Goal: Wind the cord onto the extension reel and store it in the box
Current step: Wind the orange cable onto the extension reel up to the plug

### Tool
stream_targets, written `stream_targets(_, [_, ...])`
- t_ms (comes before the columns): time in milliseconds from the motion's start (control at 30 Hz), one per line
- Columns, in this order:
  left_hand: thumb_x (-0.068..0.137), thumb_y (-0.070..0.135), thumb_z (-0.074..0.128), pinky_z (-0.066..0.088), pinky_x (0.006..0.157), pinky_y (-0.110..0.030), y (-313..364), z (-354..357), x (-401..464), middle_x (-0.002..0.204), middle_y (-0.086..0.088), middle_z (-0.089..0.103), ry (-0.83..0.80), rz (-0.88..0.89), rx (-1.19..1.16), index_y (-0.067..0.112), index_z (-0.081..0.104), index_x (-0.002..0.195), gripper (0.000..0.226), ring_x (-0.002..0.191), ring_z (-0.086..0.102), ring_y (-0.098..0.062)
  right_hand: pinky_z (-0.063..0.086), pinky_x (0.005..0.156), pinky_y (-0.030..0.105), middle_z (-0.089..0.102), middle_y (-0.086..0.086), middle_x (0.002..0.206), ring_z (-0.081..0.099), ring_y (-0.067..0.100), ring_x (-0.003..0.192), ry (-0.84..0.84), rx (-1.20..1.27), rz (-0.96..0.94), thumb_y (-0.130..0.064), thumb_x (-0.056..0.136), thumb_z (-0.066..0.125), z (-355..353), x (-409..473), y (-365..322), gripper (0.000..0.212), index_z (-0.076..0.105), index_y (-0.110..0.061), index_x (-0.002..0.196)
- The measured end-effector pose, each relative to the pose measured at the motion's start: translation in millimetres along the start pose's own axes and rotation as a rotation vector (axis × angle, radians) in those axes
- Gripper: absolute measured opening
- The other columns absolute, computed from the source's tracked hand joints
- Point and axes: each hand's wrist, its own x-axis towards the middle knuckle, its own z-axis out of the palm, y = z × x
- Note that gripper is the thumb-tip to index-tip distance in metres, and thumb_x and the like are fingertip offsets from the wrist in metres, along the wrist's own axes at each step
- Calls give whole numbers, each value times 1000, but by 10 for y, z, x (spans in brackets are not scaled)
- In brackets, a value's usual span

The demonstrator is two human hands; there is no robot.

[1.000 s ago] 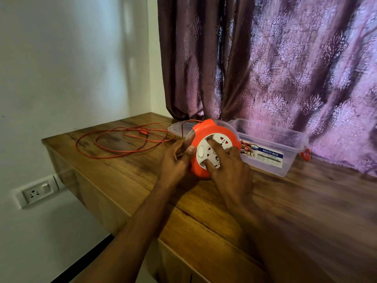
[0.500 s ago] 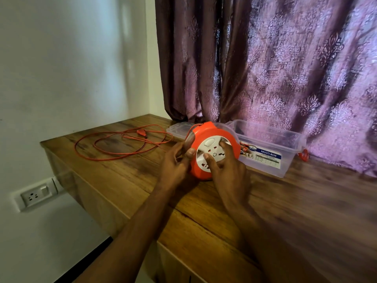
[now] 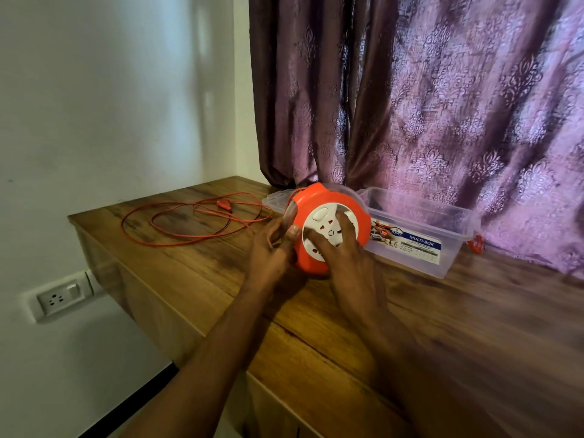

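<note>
An orange extension reel [image 3: 311, 202] with a white socket face stands on edge on the wooden table [image 3: 221, 279]. My left hand [image 3: 271, 251] grips its left rim, thumb on the front edge. My right hand [image 3: 344, 248] lies on the white face with fingers spread over the sockets. The orange cord [image 3: 189, 222] lies in loose loops on the table to the left, its plug [image 3: 224, 205] at the far side, and runs up to the reel's top. A clear plastic box [image 3: 442, 229] labelled MULTI-BOX stands open just behind and right of the reel.
The box's clear lid [image 3: 276, 199] lies flat behind the reel. A purple curtain [image 3: 442, 105] hangs along the table's back edge. A wall socket [image 3: 58, 298] sits below the table's left end. An orange latch [image 3: 477, 243] shows at the box's right end.
The white socket face has turned under my right hand, whose fingers have shifted across it. The cord loops have shifted slightly. My left hand stays on the rim.
</note>
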Motion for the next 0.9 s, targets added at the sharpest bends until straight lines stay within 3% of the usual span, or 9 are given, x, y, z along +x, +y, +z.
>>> stream_targets(133, [97,24,58,59,84,-41,-10,12,6,114,-7,72,-11,5,-11,14,64,120,26,104,70,-20,52,88,46,8,5,157,43,39,127,-3,-23,27,-17,94,53,6,-2,49,60,30,-49,139])
stream_targets(233, [95,24,60,55,76,-35,3,36,-1,110,-8,73,-5,20,-10,25,66,109,16,101,70,-20,56,79,50,19,8,148,55,39,112,49,24,71,-20,94,52,30,7,65,64,20,-53,140])
stream_targets(300, [91,30,62,56,80,-39,-1,44,-1,110,-5,73,-4,18,0,27,66,108,18,104,69,-21,57,75,48,29,7,137,60,35,102,90,41,106,-33,94,53,52,21,83,61,19,-52,141])
stream_targets(467, [92,31,61,56,91,-45,10,45,-20,115,-2,71,-26,16,18,16,65,119,32,109,67,-16,52,75,41,50,6,126,60,32,99,146,112,208,-57,87,53,52,40,116,61,29,-48,141])
stream_targets(600, [93,30,62,57,88,-50,0,36,-20,114,-3,72,-21,-1,15,14,65,120,32,108,68,-19,49,74,37,68,2,108,63,29,97,220,236,290,-65,81,56,32,66,95,61,41,-43,136])
stream_targets(667, [91,33,61,59,82,-44,1,43,-22,112,-2,73,-23,3,10,18,67,116,29,106,69,-20,49,74,36,73,0,97,65,29,96,225,264,323,-66,82,54,29,69,100,60,43,-39,134])
stream_targets(800, [95,27,61,52,64,-23,20,50,-29,111,-2,73,-5,-12,-24,35,65,106,14,103,69,-22,53,70,39,72,1,97,67,30,91,271,258,253,-54,89,53,40,36,115,55,40,-32,138])
stream_targets(900, [97,24,57,58,76,-38,51,37,-23,112,-5,72,31,-8,-47,33,64,106,14,106,68,-26,54,59,39,58,9,118,64,31,89,329,134,88,-28,91,60,53,30,130,49,41,-25,135])
